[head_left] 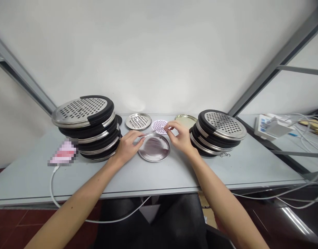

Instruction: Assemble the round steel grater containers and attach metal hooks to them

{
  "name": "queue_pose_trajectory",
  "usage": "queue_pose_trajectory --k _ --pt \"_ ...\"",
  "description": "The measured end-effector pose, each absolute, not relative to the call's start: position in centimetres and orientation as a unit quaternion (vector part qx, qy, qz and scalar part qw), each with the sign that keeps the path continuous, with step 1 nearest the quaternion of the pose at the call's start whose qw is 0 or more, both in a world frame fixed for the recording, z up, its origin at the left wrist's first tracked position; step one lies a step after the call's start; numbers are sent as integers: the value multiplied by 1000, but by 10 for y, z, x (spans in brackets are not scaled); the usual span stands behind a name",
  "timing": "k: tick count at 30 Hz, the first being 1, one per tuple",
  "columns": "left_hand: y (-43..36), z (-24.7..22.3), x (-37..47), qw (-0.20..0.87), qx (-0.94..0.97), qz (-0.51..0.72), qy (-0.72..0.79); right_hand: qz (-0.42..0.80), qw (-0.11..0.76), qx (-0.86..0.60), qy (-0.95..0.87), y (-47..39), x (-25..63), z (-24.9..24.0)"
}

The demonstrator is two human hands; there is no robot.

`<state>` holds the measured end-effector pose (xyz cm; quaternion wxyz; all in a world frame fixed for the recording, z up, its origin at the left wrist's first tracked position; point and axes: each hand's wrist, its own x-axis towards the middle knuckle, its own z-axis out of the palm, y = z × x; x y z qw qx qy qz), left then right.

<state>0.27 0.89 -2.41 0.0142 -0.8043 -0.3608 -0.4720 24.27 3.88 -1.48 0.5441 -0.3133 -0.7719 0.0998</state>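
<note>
A thin, see-through strip (151,132) stretches between my two hands, above the far rim of a round, shiny metal lid (154,148). My left hand (129,145) pinches its left end between thumb and fingers. At the other end, my right hand (178,135) is closed with thumb and forefinger together. What the strip is made of is too faint to tell. Just behind it lies a white disc with holes (158,125), partly covered by my right fingers.
Tall stacks of black-rimmed metal discs stand at left (82,109) and right (223,126). Along the wall are a perforated metal disc (138,121) and a gold-coloured lid (186,120). A blurred-out object with a white cable (53,183) lies left; a power strip (262,126) sits right.
</note>
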Motion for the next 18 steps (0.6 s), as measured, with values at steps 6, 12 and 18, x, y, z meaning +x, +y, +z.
queue_pose_trajectory --k 6,12,18 --pt "7 -23 3 20 -810 -473 -346 144 535 -295 -778 37 243 -14" --pt "5 -24 0 79 -797 -505 -321 211 527 -449 -691 48 249 -17" --pt "2 -22 -4 110 -825 -472 -290 448 434 -489 -609 60 252 -22"
